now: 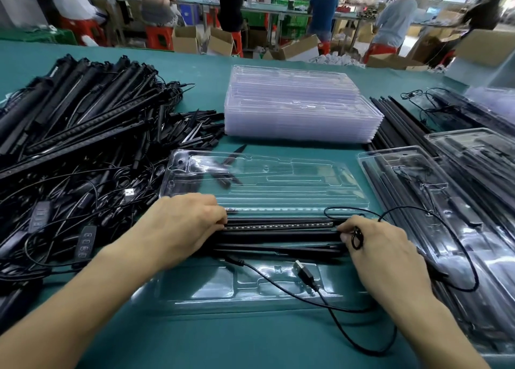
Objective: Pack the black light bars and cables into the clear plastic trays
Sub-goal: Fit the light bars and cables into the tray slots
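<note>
An open clear plastic tray (278, 179) lies in front of me on the green table. Black light bars (278, 229) lie lengthwise along its middle. My left hand (181, 226) grips the bars' left end, fingers curled over them. My right hand (381, 246) pinches their right end, with a small coil of black cable by its thumb. A black cable with a USB plug (305, 275) trails from the bars over the tray's near half (223, 287) and loops off to the right.
A big heap of loose light bars and cables (83, 145) fills the left. A stack of empty clear trays (301, 109) sits behind. Packed trays (459, 201) and thin black rods (395, 123) lie right. People work at benches far behind.
</note>
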